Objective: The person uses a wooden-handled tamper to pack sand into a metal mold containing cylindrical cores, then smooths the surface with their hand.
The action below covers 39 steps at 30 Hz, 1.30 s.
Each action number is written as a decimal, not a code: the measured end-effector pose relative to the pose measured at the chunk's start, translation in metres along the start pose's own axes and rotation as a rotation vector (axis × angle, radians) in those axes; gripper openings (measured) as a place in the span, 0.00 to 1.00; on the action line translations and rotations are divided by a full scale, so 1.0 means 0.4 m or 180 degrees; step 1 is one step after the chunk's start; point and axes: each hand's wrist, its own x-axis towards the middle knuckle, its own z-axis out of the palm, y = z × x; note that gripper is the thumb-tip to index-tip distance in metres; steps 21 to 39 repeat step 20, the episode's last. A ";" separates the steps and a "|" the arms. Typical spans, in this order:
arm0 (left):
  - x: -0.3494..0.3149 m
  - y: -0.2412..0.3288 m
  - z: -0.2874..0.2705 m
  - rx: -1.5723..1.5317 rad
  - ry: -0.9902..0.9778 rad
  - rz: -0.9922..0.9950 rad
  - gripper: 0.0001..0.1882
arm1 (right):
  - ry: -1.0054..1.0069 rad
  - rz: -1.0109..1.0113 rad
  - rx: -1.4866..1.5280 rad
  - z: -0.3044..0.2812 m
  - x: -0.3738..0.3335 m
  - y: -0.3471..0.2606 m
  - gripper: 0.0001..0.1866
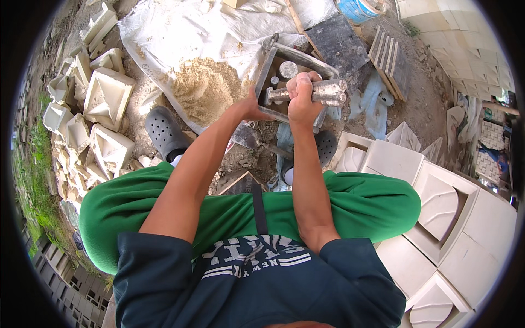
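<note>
My left hand (254,108) rests at the near left corner of a grey mould box (281,116), thumb and fingers spread apart along its outside. Above the box, my right hand (304,101) is closed round a cement-crusted metal tool (331,92) with thick rounded bars, lying crosswise. Inside the box, a round upright core (288,69) and smaller round pegs (274,80) show; my right hand and the tool hide part of the interior. Just left of the box, a heap of damp sandy mix (205,90) lies on a white sheet (175,33).
Cast pale blocks (109,95) are piled at the left. More pale blocks (402,262) with recessed faces stand at my right. A dark board (338,46), a slatted wooden panel (387,57) and a blue bucket (358,10) lie beyond the box. My clogs (165,131) flank the work.
</note>
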 end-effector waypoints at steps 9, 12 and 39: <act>0.013 0.002 0.002 -0.0021 -0.0010 0.0062 0.77 | 0.0261 -0.0042 -0.0051 0.005 0.000 0.017 0.12; 0.022 -0.023 0.010 0.0047 0.0051 0.0020 0.77 | 0.0083 -0.0047 0.0054 -0.008 -0.002 -0.017 0.12; 0.016 -0.004 -0.008 0.0139 0.0094 0.0081 0.78 | -0.0264 -0.0328 -0.0252 -0.072 0.002 0.088 0.07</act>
